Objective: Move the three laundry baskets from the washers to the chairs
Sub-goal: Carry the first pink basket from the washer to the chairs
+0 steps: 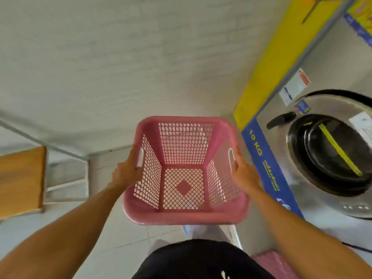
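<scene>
Pink basket [184, 214] between left hand [125, 173] and right hand [242, 174]

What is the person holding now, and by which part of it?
An empty pink laundry basket, held in the air by its two side handles: left hand on one, right hand on the other.

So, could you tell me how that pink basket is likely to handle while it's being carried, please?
The pink basket is probably light: it is empty and its walls and floor are open lattice. It looks fairly stiff, keeping its square shape while the left hand and right hand hold it at the side handle slots. Held evenly on both sides, it seems unlikely to tip.
</scene>
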The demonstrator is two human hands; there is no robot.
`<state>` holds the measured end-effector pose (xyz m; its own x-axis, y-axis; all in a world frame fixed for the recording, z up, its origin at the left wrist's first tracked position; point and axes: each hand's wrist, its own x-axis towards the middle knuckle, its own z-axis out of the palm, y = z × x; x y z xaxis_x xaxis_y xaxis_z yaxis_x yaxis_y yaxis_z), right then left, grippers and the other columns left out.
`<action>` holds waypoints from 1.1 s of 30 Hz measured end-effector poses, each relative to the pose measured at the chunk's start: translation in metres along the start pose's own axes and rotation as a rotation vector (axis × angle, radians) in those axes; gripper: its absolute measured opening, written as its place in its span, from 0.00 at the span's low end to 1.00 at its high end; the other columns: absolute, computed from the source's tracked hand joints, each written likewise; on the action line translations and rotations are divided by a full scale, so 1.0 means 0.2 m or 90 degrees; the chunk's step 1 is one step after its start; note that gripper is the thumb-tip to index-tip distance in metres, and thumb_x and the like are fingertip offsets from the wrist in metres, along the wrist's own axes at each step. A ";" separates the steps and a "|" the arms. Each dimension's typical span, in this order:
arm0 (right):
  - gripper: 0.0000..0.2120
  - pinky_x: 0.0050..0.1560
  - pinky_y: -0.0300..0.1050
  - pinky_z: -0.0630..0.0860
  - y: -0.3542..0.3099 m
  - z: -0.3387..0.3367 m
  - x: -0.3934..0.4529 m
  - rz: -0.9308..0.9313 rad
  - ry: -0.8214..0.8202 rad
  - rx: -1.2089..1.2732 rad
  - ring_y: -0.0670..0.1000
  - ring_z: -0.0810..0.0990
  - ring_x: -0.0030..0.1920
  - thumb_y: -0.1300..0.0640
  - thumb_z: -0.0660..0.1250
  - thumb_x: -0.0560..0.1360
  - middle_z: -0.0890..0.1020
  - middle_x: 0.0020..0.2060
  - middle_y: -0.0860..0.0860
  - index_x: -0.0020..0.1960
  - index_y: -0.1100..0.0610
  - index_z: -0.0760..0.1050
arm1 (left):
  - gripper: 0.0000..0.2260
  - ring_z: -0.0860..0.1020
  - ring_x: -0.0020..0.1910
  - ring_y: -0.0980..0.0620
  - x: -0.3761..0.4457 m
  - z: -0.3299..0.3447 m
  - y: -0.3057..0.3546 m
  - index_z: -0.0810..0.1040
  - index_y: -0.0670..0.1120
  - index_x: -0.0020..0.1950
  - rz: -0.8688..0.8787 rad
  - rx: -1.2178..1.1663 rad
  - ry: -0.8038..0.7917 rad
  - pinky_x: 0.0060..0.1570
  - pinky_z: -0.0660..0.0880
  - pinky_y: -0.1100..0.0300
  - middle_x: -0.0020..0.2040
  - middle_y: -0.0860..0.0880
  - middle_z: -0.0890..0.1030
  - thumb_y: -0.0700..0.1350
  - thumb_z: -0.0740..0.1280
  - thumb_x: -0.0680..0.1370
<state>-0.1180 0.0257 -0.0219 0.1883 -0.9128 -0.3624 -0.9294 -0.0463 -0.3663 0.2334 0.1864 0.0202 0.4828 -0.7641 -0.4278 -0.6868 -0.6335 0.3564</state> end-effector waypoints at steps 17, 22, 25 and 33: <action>0.29 0.20 0.38 0.62 -1.11 0.46 -0.76 -0.432 -0.114 -0.207 0.47 0.71 0.23 0.49 0.48 0.86 0.72 0.27 0.52 0.82 0.40 0.38 | 0.43 0.80 0.37 0.46 -1.46 0.06 -1.15 0.35 0.75 0.73 -0.382 -0.217 0.232 0.36 0.81 0.53 0.52 0.41 0.83 0.47 0.63 0.76; 0.27 0.18 0.37 0.63 -1.45 0.71 -1.07 -0.559 -0.148 -0.230 0.48 0.73 0.21 0.46 0.45 0.86 0.74 0.27 0.52 0.80 0.36 0.37 | 0.47 0.82 0.44 0.37 -1.91 0.14 -1.44 0.33 0.78 0.71 -0.509 -0.254 0.307 0.43 0.82 0.47 0.52 0.38 0.83 0.45 0.64 0.72; 0.27 0.20 0.38 0.66 -1.67 0.88 -1.28 -0.641 -0.190 -0.237 0.49 0.75 0.23 0.46 0.46 0.86 0.75 0.29 0.53 0.79 0.34 0.36 | 0.44 0.81 0.40 0.39 -2.17 0.17 -1.56 0.37 0.75 0.73 -0.598 -0.273 0.362 0.41 0.81 0.48 0.49 0.38 0.83 0.43 0.62 0.75; 0.25 0.24 0.46 0.78 -2.15 1.40 -1.66 -0.801 -0.279 -0.290 0.51 0.77 0.25 0.47 0.46 0.86 0.76 0.30 0.53 0.80 0.36 0.41 | 0.36 0.78 0.35 0.41 -2.54 0.31 -1.96 0.38 0.71 0.76 -0.758 -0.297 0.429 0.38 0.79 0.50 0.48 0.38 0.83 0.50 0.59 0.80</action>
<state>0.3080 0.4626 0.0168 0.9626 0.0321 -0.2690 -0.0714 -0.9278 -0.3661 0.2229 0.8306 0.0462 0.8809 0.4078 -0.2400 0.4712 -0.8032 0.3645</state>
